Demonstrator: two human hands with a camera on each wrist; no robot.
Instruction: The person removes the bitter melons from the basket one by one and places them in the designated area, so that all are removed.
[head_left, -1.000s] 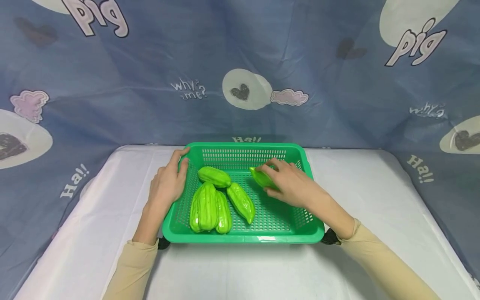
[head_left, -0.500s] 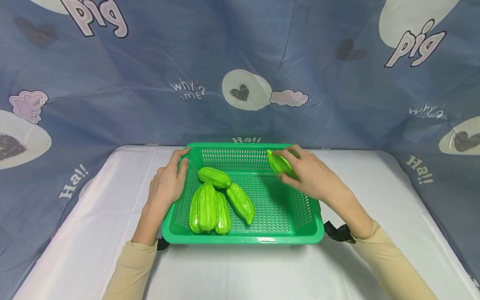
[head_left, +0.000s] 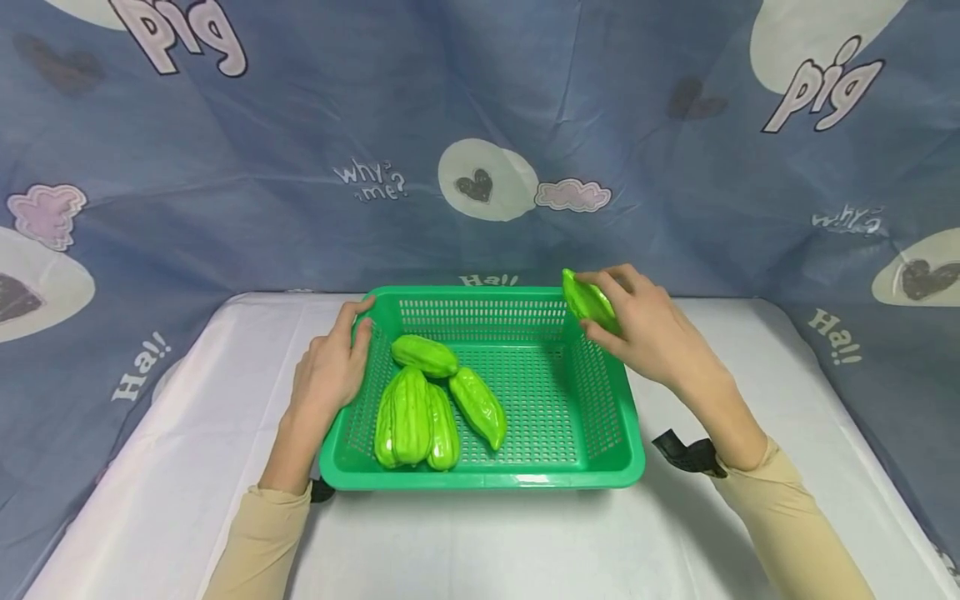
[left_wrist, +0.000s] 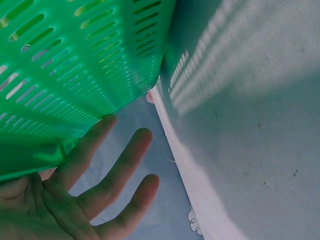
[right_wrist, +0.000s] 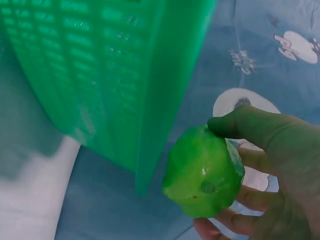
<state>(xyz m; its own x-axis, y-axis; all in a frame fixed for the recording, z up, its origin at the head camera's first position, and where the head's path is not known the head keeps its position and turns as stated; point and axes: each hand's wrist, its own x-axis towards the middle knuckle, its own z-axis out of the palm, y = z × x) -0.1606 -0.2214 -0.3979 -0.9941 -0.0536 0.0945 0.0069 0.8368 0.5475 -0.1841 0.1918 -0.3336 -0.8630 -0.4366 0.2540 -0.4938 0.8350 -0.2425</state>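
Note:
My right hand (head_left: pixel 652 325) grips a bright green, ridged bitter melon (head_left: pixel 587 302) with a pointed tip, raised over the far right corner of the green plastic basket (head_left: pixel 483 481). In the right wrist view the thumb and fingers curl round the bitter melon (right_wrist: pixel 202 175), its blunt end facing the camera, just off the basket's outer wall (right_wrist: pixel 95 75). The left hand (head_left: pixel 327 371) holds the basket's left rim, thumb on the inner side. Seen in the left wrist view, fingers (left_wrist: pixel 127 160) spread outside the slotted wall. Several more bitter melons (head_left: pixel 411 417) lie in the basket's left half.
A white cloth covers the table (head_left: pixel 540 550) under the basket. Behind it hangs a blue printed curtain (head_left: pixel 300 233), which also flanks both sides. Dark straps (head_left: pixel 690 454) show at the wrists.
My right hand has lifted the bitter melon from the basket floor, up and to the right, above the rim. The left hand stays on the basket, and the other bitter melons keep their places.

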